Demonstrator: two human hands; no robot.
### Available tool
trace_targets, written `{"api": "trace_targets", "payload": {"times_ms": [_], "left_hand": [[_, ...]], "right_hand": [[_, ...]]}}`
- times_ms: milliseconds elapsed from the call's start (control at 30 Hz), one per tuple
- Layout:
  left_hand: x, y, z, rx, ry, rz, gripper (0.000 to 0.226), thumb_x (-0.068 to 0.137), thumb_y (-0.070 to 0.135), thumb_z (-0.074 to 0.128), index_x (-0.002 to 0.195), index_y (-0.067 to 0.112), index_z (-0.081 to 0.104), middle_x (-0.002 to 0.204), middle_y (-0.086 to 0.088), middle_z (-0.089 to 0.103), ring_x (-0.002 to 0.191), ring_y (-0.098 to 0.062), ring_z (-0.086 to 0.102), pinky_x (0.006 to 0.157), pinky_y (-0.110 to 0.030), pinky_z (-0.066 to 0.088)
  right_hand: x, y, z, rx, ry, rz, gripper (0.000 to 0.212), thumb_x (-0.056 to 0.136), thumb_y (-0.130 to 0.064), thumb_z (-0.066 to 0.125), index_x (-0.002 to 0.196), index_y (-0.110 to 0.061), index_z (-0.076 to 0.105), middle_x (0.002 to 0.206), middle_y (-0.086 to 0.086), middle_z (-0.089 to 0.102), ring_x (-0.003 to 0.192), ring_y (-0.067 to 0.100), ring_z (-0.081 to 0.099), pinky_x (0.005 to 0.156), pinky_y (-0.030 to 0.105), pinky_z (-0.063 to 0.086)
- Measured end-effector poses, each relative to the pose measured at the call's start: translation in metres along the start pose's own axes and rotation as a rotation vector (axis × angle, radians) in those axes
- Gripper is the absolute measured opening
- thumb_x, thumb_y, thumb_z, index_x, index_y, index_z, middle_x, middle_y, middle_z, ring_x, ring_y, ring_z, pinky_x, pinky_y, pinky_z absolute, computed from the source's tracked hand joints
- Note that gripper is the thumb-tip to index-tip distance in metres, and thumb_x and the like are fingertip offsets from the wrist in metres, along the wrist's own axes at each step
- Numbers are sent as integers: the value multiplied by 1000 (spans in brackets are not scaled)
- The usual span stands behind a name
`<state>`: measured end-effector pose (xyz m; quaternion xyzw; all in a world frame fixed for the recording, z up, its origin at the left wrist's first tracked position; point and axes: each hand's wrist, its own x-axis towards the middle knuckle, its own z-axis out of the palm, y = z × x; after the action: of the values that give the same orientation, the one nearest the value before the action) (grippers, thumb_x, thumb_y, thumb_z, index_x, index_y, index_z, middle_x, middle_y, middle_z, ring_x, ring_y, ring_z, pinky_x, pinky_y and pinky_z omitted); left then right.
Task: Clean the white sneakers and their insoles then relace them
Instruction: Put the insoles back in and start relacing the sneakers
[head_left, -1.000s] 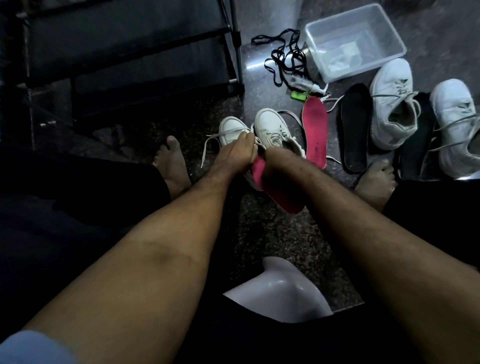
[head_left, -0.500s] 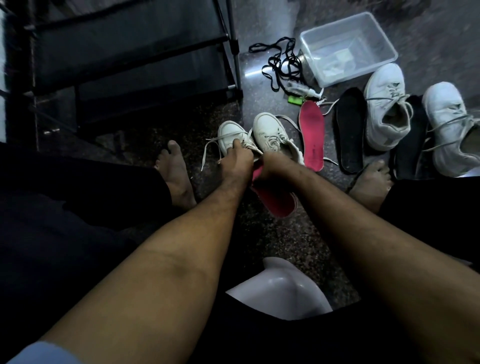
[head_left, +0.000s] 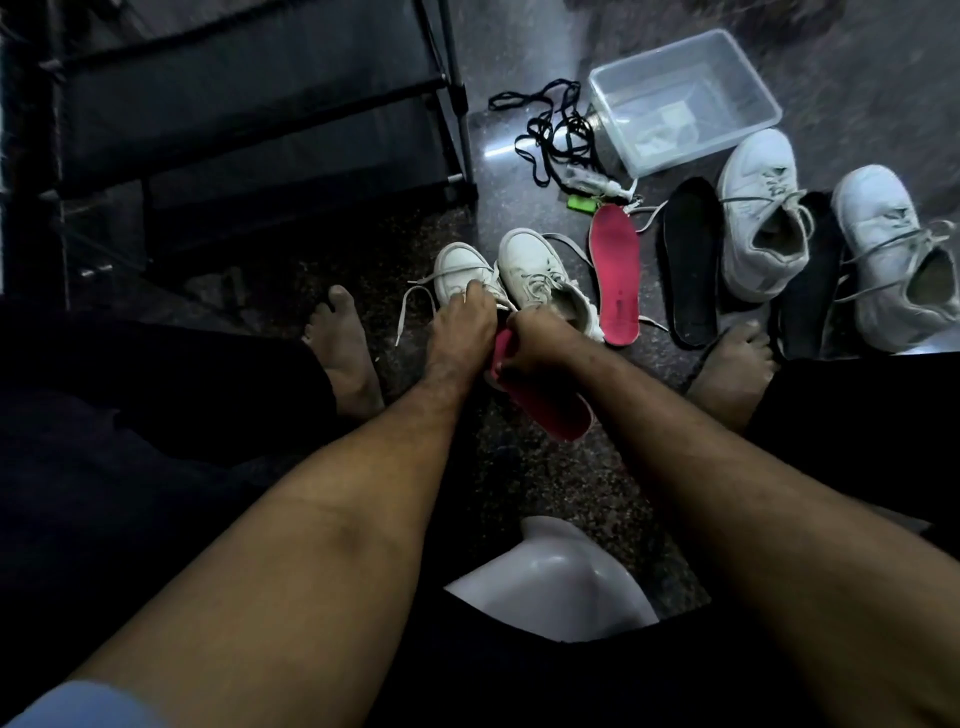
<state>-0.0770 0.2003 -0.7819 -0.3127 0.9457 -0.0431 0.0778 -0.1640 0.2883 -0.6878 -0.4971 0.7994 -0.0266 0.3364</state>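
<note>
Two small white sneakers stand side by side on the dark floor: the left one (head_left: 460, 270) and the right one (head_left: 540, 275). My left hand (head_left: 460, 332) grips the left sneaker at its laced opening. My right hand (head_left: 535, 348) holds a pink insole (head_left: 545, 405) whose front end goes in at that sneaker's heel, while its rear end sticks out toward me. A second pink insole (head_left: 615, 275) lies flat to the right of the pair. A loose white lace (head_left: 410, 306) trails to the left.
Two larger white sneakers (head_left: 761, 213) (head_left: 898, 254) and black insoles (head_left: 691, 260) lie at the right. Behind are a clear plastic tub (head_left: 685, 98), black laces (head_left: 556, 130) and a small brush (head_left: 592, 182). A dark shoe rack (head_left: 249, 104) stands at the left. My bare feet (head_left: 343, 353) flank the work.
Both hands moved slightly forward with the pink insole, which now shows less of its length outside the left sneaker. The view shifted a little.
</note>
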Motion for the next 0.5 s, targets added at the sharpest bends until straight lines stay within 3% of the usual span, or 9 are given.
{"api": "trace_targets", "payload": {"times_ms": [167,400,500], "left_hand": [[10,-5,-12,-103,-72,17,27,102,7,32,123,6,48,122,-14,50,96,-34,68,68,-46,52],[19,-8,-19,-157,-147,-2,29,103,9,34,127,5,49,127,-16,52,105,-38,65,78,-49,51],[23,-13,-20,-197,-169,-3,27,103,14,39,125,6,53,127,-17,53,108,-39,62,80,-49,49]], "right_hand": [[6,3,9,42,-1,12,33,94,-24,58,118,-1,63,120,23,63,118,39,52,99,35,34],[15,10,20,185,74,56,31,82,-24,70,104,-1,66,104,21,69,100,35,63,75,30,42],[20,12,25,208,103,39,30,82,-25,71,103,-4,69,100,18,71,94,34,66,72,32,44]]}}
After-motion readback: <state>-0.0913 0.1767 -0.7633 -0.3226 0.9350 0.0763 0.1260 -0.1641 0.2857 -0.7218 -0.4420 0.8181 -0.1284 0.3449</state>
